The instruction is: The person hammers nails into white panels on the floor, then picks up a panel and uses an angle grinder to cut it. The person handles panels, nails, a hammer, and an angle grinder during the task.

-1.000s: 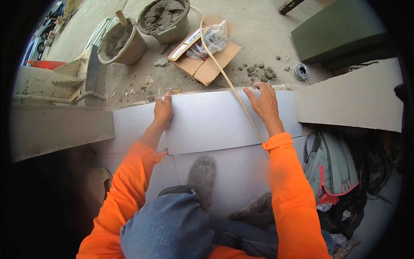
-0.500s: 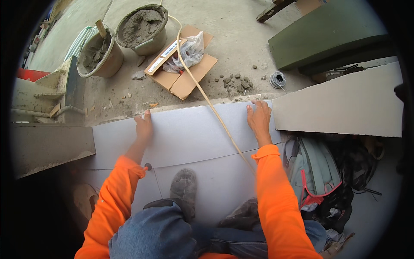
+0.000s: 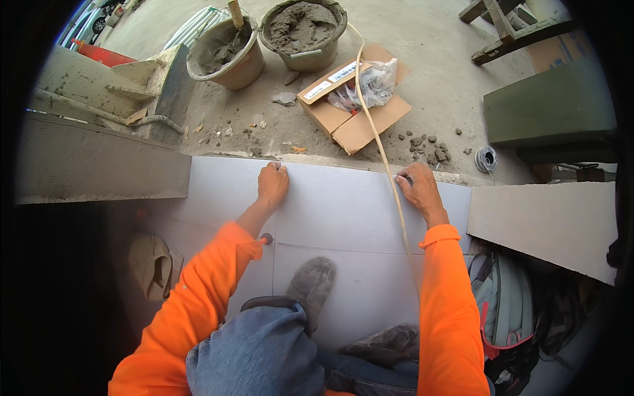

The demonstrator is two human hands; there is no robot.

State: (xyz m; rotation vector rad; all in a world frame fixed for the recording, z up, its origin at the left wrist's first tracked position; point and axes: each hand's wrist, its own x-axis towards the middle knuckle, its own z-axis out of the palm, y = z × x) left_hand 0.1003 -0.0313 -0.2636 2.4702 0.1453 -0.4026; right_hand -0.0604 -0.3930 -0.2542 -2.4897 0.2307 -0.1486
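Pale grey floor tiles lie in front of me, with seams between them. My left hand rests at their far edge beside a seam, fingers curled in; what is in them, if anything, is hidden. Farther right, my right hand is bent over the tile near the same edge, with a dark spot between thumb and fingers that I cannot make out. A beige hose runs across the tile just left of my right hand. Near my left cuff sits a small dark round piece with an orange part.
Beyond the tiles stand two buckets of grey mortar, an open cardboard box, mortar crumbs and a wire spool. Low walls flank the tiles. A backpack lies right, a cloth bag left.
The view has swung left, so the scene sits farther right. Both hands' fingers have curled in; the right hand was flatter and has come closer to the hose.
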